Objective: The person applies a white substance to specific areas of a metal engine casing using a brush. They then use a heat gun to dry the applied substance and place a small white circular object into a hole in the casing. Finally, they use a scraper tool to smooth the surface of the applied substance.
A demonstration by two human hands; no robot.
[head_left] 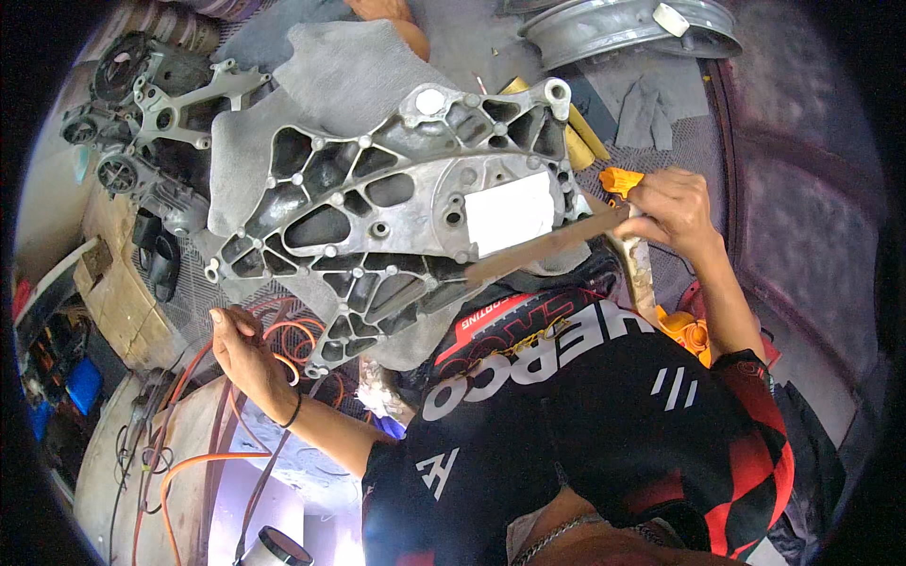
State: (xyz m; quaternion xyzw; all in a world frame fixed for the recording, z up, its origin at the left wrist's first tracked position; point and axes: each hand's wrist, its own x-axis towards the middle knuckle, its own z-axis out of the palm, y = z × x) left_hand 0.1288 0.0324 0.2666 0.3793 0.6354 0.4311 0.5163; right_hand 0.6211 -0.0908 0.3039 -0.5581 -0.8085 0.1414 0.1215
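A large grey cast-metal frame (316,226) with ribs, hollow pockets and bolt bosses lies tilted in front of me on a grey, fuzzy cloth (330,71). A plain white rectangle (510,215) covers part of its face. My right hand (672,212) is closed round one end of a long, flat brown file (552,243), whose blade reaches across the frame's near right side. Whether the blade touches the metal, I cannot tell. An orange piece (621,181) shows beside that fist. Just off the frame's near left corner is my left hand (243,349), fingers loosely bent and apart, nothing visible in it.
Dark engine parts (156,179) stand at the left, with black sandals (158,257) and a wooden board (123,283) nearer. Orange hoses (203,457) run along the lower left. A wheel rim (628,33), yellow tubes (585,132) and a grey glove (646,113) lie beyond the frame.
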